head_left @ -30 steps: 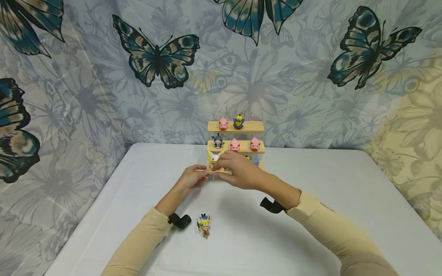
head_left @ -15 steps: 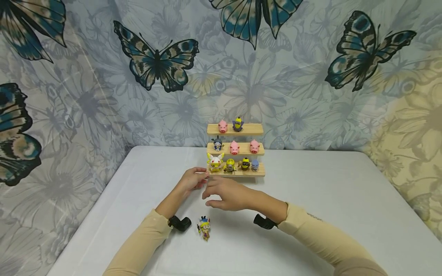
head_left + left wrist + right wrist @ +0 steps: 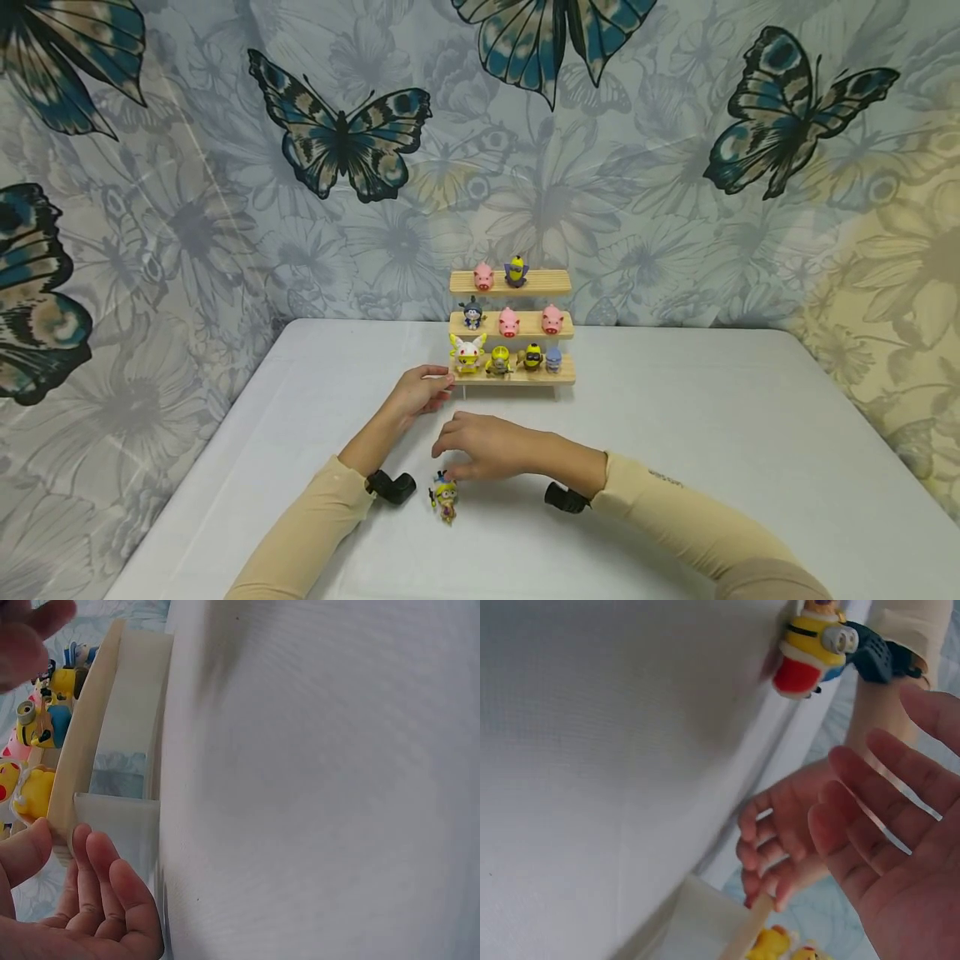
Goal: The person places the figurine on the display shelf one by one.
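Observation:
A three-tier wooden display shelf (image 3: pixel 517 377) stands on the table with toy figures on each step. At its lower left end my left hand (image 3: pixel 420 390) pinches the bottom board, thumb above and fingers beneath the board (image 3: pixel 73 761) in the left wrist view. My right hand (image 3: pixel 487 446) is held over the table in front of the shelf, fingers spread and nothing in them. Just below its thumb in the head view, a yellow minion figurine (image 3: pixel 446 502) with a blue top stands on the table. The right wrist view shows this minion's red and yellow side (image 3: pixel 810 652).
On the bottom step are a white-eared yellow figure (image 3: pixel 468 357), two minions and a small blue figure (image 3: pixel 553 359). Pink pigs (image 3: pixel 508 322) and a dark figure (image 3: pixel 472 315) fill the middle step. A butterfly-print cloth (image 3: pixel 600 208) hangs behind the white table (image 3: pixel 675 417).
My right hand has drawn back from the bottom step toward the minion figurine on the table, uncovering the figures there. The left hand keeps its hold on the shelf.

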The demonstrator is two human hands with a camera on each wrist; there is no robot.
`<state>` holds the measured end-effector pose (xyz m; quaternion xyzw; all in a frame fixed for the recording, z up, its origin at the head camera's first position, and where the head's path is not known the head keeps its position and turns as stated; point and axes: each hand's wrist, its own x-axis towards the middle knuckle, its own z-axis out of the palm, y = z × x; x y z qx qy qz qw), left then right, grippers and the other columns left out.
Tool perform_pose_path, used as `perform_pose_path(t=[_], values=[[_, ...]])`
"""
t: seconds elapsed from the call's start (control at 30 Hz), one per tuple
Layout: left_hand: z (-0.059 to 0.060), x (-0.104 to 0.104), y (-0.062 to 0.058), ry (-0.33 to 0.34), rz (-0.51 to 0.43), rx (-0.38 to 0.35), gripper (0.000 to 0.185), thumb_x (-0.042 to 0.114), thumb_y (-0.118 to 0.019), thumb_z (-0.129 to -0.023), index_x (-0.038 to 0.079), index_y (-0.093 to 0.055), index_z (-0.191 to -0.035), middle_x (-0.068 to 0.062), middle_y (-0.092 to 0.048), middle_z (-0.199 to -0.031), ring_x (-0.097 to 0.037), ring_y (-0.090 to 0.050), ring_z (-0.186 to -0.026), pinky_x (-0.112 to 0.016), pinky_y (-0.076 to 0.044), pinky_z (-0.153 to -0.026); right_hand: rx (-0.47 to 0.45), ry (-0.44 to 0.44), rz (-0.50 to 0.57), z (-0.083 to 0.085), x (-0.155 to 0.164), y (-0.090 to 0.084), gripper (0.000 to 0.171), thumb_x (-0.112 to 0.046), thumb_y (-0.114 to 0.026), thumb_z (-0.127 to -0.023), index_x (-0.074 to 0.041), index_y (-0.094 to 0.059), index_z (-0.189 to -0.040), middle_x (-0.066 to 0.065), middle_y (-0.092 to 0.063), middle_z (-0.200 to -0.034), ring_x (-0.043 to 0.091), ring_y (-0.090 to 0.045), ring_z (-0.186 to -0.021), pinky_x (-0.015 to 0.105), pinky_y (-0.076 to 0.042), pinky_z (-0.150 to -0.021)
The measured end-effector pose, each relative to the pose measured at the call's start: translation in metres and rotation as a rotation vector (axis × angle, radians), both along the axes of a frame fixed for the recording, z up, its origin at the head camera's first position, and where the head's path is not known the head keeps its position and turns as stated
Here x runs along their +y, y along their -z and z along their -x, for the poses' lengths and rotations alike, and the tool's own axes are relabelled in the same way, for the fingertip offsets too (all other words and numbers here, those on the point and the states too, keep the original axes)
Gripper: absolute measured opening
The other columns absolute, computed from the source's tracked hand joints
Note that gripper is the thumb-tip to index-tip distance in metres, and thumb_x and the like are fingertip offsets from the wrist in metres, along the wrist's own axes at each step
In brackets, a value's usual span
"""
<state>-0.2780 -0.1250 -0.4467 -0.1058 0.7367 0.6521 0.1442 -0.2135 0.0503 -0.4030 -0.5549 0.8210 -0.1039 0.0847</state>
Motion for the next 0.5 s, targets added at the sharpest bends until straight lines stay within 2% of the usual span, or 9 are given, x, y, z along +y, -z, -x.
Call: perform_pose_path(t=[0.23,0.5], values=[[0.000,0.001,0.000,-0.002,-0.001,-0.003,0.038,0.021,-0.062,-0.096,0.005,-0.055,-0.130,-0.012,-0.070,-0.110,-0.010,-0.064,-0.079,-0.022,-0.049,-0.066,-0.023,-0.022,-0.053,-0.002,0.000,0.011,0.033,-0.023,-0.067,-0.092,-0.014,-0.064,-0.124,-0.004,-0.067,-0.123,0.013,-0.054,-0.119,0.024,-0.043,-0.102],[0.001,0.000,0.002,-0.004,0.003,-0.008,0.038,0.020,-0.062,-0.096,0.006,-0.056,-0.130,-0.010,-0.070,-0.106,-0.010,-0.064,-0.078,-0.022,-0.049,-0.064,-0.023,-0.035,-0.066,-0.005,0.002,0.023,0.028,-0.023,-0.065,-0.093,-0.017,-0.067,-0.121,-0.006,-0.068,-0.118,0.011,-0.056,-0.114,0.022,-0.045,-0.099]])
